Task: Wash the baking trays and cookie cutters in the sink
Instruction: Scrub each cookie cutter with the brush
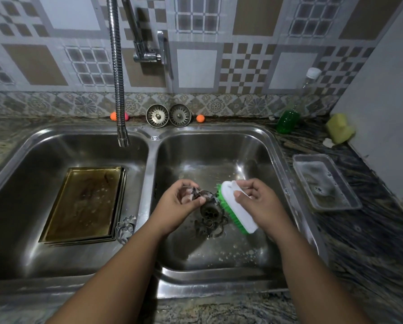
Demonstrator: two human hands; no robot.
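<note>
Step in hand: scrubbing one cookie cutter over the right basin of the sink [274, 148].

- Left hand [180, 203]: fingers and thumb pinching a small metal cookie cutter [197, 194], held just above the drain [208, 210].
- Right hand [262, 203]: curled round the white back of the scrub brush [236, 206], green bristles facing left and touching the cutter. The brush is tilted, its near end lower.
- More cutters [210, 226] lie loose on the basin floor just near of the drain. I can't tell the count; they overlap.
- One flower-shaped cutter [125, 228] sits in the left basin, touching the near right corner of the baking trays [83, 204].
- The trays are stacked flat in the left basin and look greasy, with brown residue. My read: not yet washed.
- The faucet hose [118, 90] hangs over the left basin. I see no water running.
- A soapy plastic container [324, 181] is on the counter to the right. The green dish soap bottle [288, 120] and a yellow sponge [339, 128] are far right.

Progress: early, I judge. Cutters are underway, trays pending.

Next move calls for turning the cutter in the pinch so the bristles reach inside the rim. It then needs a rinse, so the hose has to swing right or the cutter goes left. Risk: a thin wet cutter slips and drops onto the open drain.
</note>
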